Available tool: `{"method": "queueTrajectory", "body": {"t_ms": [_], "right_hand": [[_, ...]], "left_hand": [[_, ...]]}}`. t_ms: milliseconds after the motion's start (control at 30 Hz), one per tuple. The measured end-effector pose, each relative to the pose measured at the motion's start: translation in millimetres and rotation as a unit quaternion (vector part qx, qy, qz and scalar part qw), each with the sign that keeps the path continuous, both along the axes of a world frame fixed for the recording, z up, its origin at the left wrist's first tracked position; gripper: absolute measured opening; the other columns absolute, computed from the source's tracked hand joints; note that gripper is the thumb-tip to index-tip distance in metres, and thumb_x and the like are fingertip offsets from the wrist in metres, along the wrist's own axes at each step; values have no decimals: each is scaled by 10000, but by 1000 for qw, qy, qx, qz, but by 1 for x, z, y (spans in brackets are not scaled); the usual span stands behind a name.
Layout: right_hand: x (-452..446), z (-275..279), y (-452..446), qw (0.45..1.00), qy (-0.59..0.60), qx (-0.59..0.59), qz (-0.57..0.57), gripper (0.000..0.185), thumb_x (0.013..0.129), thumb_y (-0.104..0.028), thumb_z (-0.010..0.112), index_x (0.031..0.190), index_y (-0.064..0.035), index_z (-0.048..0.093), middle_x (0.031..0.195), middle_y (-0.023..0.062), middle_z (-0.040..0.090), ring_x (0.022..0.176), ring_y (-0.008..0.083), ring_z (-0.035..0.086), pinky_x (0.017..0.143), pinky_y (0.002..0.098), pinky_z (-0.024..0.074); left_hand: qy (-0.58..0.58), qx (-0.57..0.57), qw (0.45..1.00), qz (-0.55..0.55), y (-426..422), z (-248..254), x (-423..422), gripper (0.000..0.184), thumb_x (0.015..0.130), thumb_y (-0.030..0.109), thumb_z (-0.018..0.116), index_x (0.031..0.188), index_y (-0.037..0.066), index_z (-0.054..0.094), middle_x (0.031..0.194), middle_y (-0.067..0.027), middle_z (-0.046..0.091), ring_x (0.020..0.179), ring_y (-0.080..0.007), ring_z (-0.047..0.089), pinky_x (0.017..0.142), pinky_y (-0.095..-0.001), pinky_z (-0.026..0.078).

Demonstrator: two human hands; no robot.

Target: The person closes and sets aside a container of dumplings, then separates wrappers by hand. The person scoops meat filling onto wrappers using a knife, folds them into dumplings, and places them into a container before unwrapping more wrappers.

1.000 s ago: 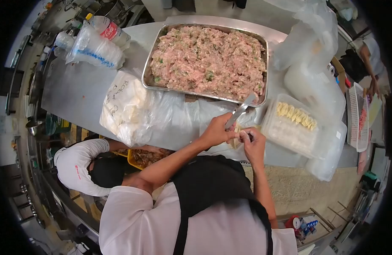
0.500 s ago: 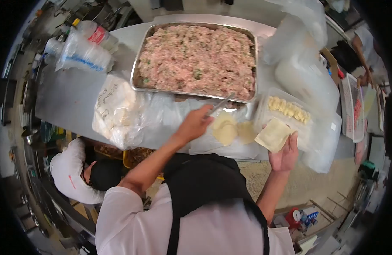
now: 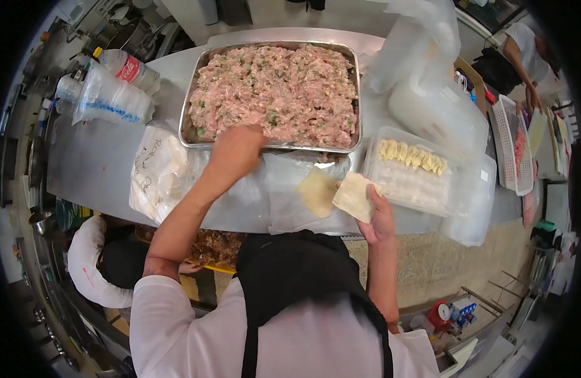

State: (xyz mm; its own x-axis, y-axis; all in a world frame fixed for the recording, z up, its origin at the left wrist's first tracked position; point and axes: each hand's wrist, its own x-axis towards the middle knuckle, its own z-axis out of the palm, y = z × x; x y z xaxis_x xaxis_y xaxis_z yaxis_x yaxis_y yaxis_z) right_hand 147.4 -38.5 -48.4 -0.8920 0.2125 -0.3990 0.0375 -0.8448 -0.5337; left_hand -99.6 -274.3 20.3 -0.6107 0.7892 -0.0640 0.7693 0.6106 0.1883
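- Head view: wrapper (image 3: 351,198) raised on the right hand (image 3: 380,219), over the table's (image 3: 95,165) near edge, by the near left corner of the box (image 3: 409,205).
- Right grip: holding the wrapper, fingers at its right side; most of its face is uncovered, presumably so it lies open.
- Right forearm rises from the body almost straight; palm seems turned up.
- Left hand (image 3: 236,153) over the tray's (image 3: 322,150) near edge, left of centre, back of hand uppermost. Fingers curled, blurred; cannot tell grip width or contents.
- Left elbow out wide, forearm slanting inward to the meat (image 3: 278,88).
- Tray's long side faces the person, probably for easy reach.
- Loose sheet (image 3: 315,194) near the table's near edge, likely handy there.
- Folded pieces (image 3: 413,156) in a row along the box's far side, perhaps to save room.
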Motion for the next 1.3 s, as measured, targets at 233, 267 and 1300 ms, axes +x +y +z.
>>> {"method": "queueTrajectory", "body": {"t_ms": [233,267,1300], "right_hand": [[0,-16,-8,998,-45,5,-41,563,1040,-368,492,1361,94,467,1322,227,594,1231,339,587,1087,445,446],[-2,-15,-11,998,-45,5,-42,563,1040,-368,492,1361,94,467,1322,227,594,1231,339,587,1087,445,446],[-36,-12,-24,992,-65,16,-105,434,1057,-288,469,1332,47,499,1282,172,618,1168,293,625,1031,429,493]], "left_hand": [[37,-89,995,30,19,-18,-2,168,705,17,619,840,56,710,890,-115,681,883,-361,668,749,-461,539],[38,-89,995,29,19,-22,-3,168,705,17,619,840,56,710,890,-115,681,883,-361,668,749,-461,539],[-179,107,976,-65,14,-39,-39,417,692,-90,589,1034,75,762,781,-124,653,721,-263,630,646,-382,497]]}}
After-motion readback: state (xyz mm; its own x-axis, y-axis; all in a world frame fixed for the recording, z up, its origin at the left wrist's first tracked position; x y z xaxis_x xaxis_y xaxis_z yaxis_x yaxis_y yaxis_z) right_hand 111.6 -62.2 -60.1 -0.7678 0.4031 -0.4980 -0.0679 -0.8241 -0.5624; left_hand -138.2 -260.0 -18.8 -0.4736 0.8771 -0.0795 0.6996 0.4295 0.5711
